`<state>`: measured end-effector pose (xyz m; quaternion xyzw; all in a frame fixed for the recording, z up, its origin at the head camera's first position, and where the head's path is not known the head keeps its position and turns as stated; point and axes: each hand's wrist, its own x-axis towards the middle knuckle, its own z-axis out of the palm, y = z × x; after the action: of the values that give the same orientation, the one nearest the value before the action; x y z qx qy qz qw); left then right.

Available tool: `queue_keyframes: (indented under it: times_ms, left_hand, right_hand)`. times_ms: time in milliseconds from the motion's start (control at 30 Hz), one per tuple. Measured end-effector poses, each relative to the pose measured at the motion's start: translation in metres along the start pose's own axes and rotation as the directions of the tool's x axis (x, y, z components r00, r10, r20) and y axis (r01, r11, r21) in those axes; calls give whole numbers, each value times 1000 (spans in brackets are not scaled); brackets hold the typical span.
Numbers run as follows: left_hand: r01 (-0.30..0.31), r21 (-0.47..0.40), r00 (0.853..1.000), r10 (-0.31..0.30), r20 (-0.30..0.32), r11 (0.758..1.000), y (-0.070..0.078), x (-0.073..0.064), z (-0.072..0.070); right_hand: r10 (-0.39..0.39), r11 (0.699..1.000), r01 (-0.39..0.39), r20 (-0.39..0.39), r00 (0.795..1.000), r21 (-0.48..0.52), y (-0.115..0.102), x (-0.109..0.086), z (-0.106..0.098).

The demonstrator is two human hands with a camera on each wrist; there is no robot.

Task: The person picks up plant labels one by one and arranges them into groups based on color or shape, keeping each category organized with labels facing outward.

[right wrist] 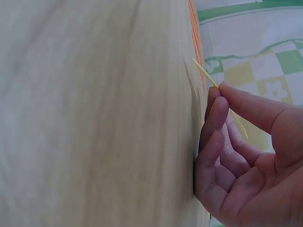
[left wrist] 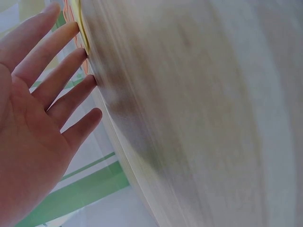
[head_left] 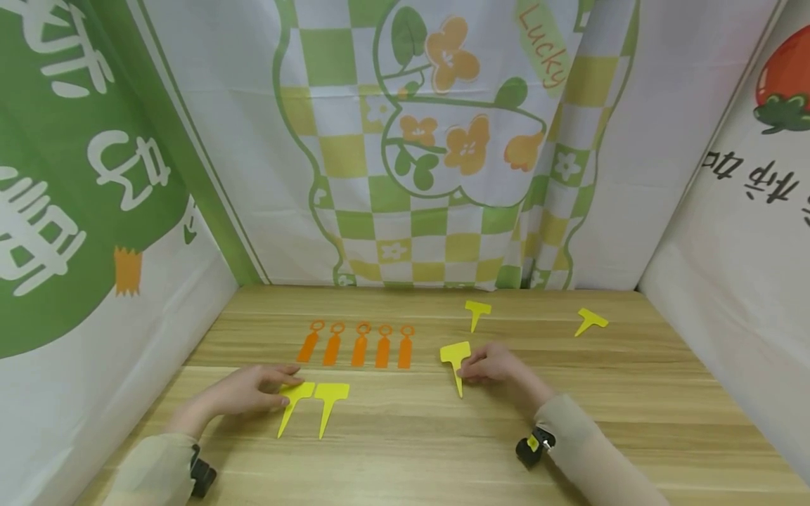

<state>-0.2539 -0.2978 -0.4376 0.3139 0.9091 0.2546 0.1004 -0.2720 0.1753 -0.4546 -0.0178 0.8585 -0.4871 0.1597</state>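
My right hand (head_left: 496, 363) pinches a yellow T-shaped plant label (head_left: 455, 353) by its stem, thumb against fingertips. In the right wrist view that label (right wrist: 206, 73) shows edge-on, tilted and lifted off the wooden table. At the left, my left hand (head_left: 249, 391) has its fingertips at the top of another yellow T-shaped plant label (head_left: 302, 391), which lies flat. The left wrist view shows that hand's fingers (left wrist: 61, 73) straight and spread. Just right of this label lies a matching plant label (head_left: 332, 392), its point also toward me.
Several orange ring-topped tags (head_left: 359, 351) lie in a row behind the left pair of labels. Two more yellow T-shaped labels lie farther back, one label (head_left: 477, 309) behind my right hand and one label (head_left: 591, 320) at the right. Printed curtains (head_left: 354, 154) close off the table's back.
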Motion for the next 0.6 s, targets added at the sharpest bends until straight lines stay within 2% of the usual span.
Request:
queue_keyframes:
  times_ms: [200,433,600]
  left_hand:
    - [-8,22,1000,8,1,1000,1,0,0]
    - [-6,15,1000,6,3,1000,2,-1,-1]
    - [-4,13,1000,4,3,1000,3,0,-1]
  right_hand:
    - [-29,999,29,19,999,-15,-6,-3,8]
    - [15,997,-13,12,1000,-82,-15,-5,22]
    - [-7,992,10,31,999,-125,-22,-5,34]
